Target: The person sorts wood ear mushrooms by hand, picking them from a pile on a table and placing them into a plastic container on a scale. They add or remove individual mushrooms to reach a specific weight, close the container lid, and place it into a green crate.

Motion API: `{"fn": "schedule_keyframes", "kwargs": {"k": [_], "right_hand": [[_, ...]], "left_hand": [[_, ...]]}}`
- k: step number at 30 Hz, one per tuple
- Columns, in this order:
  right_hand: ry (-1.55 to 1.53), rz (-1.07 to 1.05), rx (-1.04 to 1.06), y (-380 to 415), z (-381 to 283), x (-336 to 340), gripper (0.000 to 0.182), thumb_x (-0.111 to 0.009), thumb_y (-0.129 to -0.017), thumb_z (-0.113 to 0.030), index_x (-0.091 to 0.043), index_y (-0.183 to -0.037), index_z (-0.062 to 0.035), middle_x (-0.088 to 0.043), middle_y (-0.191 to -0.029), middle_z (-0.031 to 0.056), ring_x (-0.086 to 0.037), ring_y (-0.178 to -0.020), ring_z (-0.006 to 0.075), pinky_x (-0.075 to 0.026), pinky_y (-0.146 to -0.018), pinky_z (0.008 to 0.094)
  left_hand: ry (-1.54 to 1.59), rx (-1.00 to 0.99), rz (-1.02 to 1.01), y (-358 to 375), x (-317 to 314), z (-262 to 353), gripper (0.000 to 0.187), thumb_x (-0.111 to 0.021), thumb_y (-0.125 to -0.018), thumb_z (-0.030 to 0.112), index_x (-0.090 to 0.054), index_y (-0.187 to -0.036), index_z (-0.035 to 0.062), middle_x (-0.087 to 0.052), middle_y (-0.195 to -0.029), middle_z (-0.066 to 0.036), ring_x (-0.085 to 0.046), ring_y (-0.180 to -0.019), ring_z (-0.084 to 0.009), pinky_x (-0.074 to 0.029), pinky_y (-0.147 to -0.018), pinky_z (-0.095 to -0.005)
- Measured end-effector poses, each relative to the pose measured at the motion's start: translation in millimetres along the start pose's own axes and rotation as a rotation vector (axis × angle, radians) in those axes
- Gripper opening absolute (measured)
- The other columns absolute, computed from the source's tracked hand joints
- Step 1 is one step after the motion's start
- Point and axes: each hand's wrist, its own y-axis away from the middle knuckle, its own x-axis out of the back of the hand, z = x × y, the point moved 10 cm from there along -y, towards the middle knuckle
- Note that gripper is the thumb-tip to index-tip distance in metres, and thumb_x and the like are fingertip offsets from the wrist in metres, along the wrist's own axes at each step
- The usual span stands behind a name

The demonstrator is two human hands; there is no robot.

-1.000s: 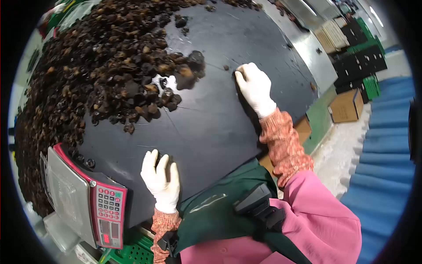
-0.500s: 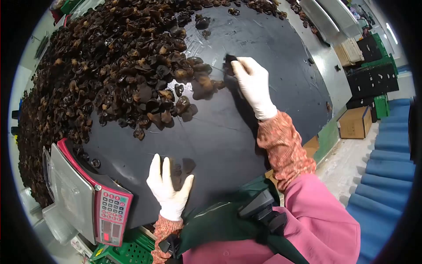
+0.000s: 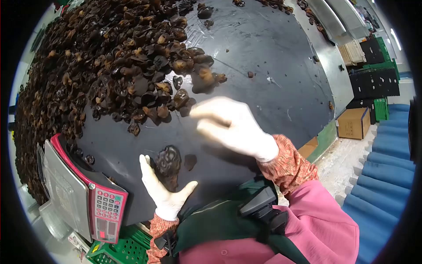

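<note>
Dark clump [image 3: 169,161] near left hand [image 3: 165,196], thumb spread wide; right hand [image 3: 237,130] angled inward, grip parted.

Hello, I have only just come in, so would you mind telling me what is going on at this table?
A person in white gloves is handling dark, wrinkled pieces at a dark table. The left hand is spread beside a small group of pieces. The right hand, blurred, is over the table with its fingers parted. A large heap of similar pieces lies beyond, with a red-framed scale at the left.
</note>
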Motion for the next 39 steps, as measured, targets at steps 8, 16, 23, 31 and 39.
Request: {"fn": "schedule_keyframes", "kwargs": {"k": [8,16,23,31,39], "right_hand": [[0.841,0.357,0.301,-24,14,17,0.021,-0.079,-0.077,-0.015,-0.068,-0.095,-0.0150,-0.061,-0.086,0.0006,-0.058,-0.085,0.0233,-0.040,-0.081,0.0373],[0.689,0.395,0.233,-6,6,25,0.019,-0.081,-0.079,-0.024,-0.071,-0.093,-0.0151,-0.061,-0.089,0.0015,-0.057,-0.088,0.0226,-0.039,-0.080,0.0377],[0.872,0.261,0.270,-36,5,-26,0.030,-0.079,-0.079,-0.033,-0.070,-0.100,-0.0126,-0.059,-0.095,0.0041,-0.056,-0.092,0.0241,-0.039,-0.082,0.0399],[0.697,-0.177,0.237,5,-29,-61,0.019,-0.076,-0.079,-0.018,-0.070,-0.096,-0.0123,-0.066,-0.090,0.0023,-0.063,-0.083,0.0247,-0.046,-0.076,0.0407],[0.671,0.328,0.336,-4,-17,4,0.027,-0.074,-0.083,-0.015,-0.070,-0.109,-0.0106,-0.068,-0.099,0.0064,-0.061,-0.091,0.0271,-0.045,-0.081,0.0402]], "left_hand": [[-0.157,-0.111,0.003,-6,-2,10,0.113,-0.095,-0.062,0.027,-0.037,-0.154,-0.0016,-0.038,-0.159,-0.026,-0.044,-0.139,-0.0432,-0.037,-0.113,-0.0478],[-0.091,-0.089,-0.010,-5,-1,7,0.114,-0.095,-0.060,0.021,-0.036,-0.155,-0.0033,-0.039,-0.159,-0.025,-0.043,-0.140,-0.0407,-0.035,-0.116,-0.0460],[-0.068,-0.057,0.011,-5,1,5,0.116,-0.095,-0.057,0.016,-0.036,-0.155,-0.0037,-0.041,-0.157,-0.024,-0.045,-0.138,-0.0396,-0.036,-0.116,-0.0441],[0.059,-0.020,0.084,-2,10,-1,0.129,-0.098,-0.060,0.034,-0.025,-0.160,-0.0025,-0.029,-0.164,-0.024,-0.042,-0.142,-0.0400,-0.040,-0.110,-0.0454],[-0.285,-0.193,-0.060,-9,-12,19,0.080,-0.091,-0.063,0.021,-0.061,-0.136,0.0103,-0.052,-0.149,-0.019,-0.044,-0.141,-0.0423,-0.034,-0.115,-0.0572]]}}
